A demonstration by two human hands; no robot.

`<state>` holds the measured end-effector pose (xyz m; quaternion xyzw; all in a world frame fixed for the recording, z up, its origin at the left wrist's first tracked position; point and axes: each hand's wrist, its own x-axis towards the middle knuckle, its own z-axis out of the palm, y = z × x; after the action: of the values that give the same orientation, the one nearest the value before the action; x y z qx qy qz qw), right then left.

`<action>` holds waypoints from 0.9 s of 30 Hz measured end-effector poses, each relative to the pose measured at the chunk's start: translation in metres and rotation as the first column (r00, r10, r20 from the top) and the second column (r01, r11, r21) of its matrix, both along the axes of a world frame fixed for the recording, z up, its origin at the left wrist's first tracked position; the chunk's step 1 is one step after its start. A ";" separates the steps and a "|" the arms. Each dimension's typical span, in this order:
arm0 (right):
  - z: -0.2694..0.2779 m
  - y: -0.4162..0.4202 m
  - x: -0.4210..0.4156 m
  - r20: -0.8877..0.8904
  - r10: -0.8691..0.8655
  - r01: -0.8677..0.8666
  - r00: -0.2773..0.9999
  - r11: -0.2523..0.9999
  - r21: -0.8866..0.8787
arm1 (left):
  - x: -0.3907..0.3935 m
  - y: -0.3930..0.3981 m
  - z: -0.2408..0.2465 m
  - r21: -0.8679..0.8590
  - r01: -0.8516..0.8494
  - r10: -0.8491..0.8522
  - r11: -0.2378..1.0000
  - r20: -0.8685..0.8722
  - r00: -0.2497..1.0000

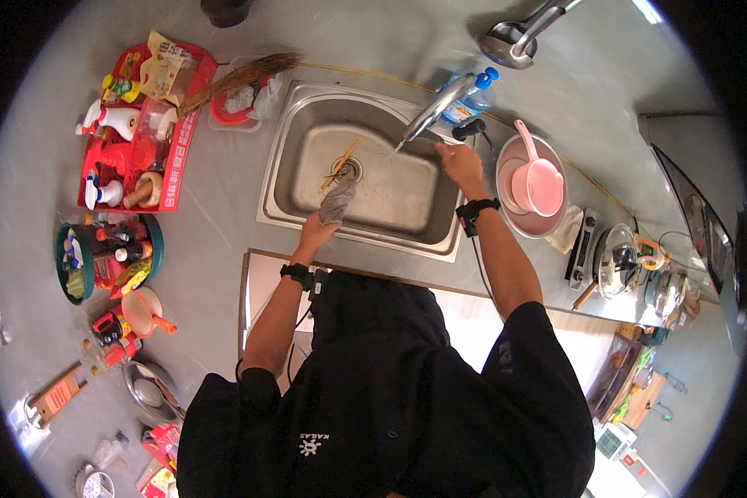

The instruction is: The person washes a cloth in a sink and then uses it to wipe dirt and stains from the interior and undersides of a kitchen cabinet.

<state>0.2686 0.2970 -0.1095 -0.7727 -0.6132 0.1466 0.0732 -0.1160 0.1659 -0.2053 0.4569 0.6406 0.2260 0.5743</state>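
My left hand (319, 233) reaches over the near edge of a stainless steel sink (386, 199). It grips a wet-looking grey cloth (339, 200), which hangs above the basin near the drain (348, 169). A thin yellowish stick (351, 152) slants across the drain, its tip close to the cloth. My right hand (462, 164) is at the sink's right rim, beside the base of the chrome faucet (439, 109). Its fingertips point toward the faucet; whether they touch a lever is hard to see. What looks like a thin stream of water falls from the spout.
Behind the faucet stands a blue-capped bottle (473, 99). A basin (504, 215) with a pink dipper (538, 187) sits right of the sink, before a gas stove (582, 252). Leftward are a twig brush (243, 78), a red crate (177, 155) of bottles and a green basket (90, 274).
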 end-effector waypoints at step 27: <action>0.078 -0.185 -0.127 -0.405 -0.823 -0.554 -0.398 0.568 -0.609 | 0.043 0.039 0.144 0.880 0.474 -0.601 -0.015 -0.387 0.700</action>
<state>0.1414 0.1116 -0.0312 -0.2995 0.0564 0.9253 0.2258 -0.0729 0.2049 -0.0616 0.8984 0.1072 0.3460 0.2484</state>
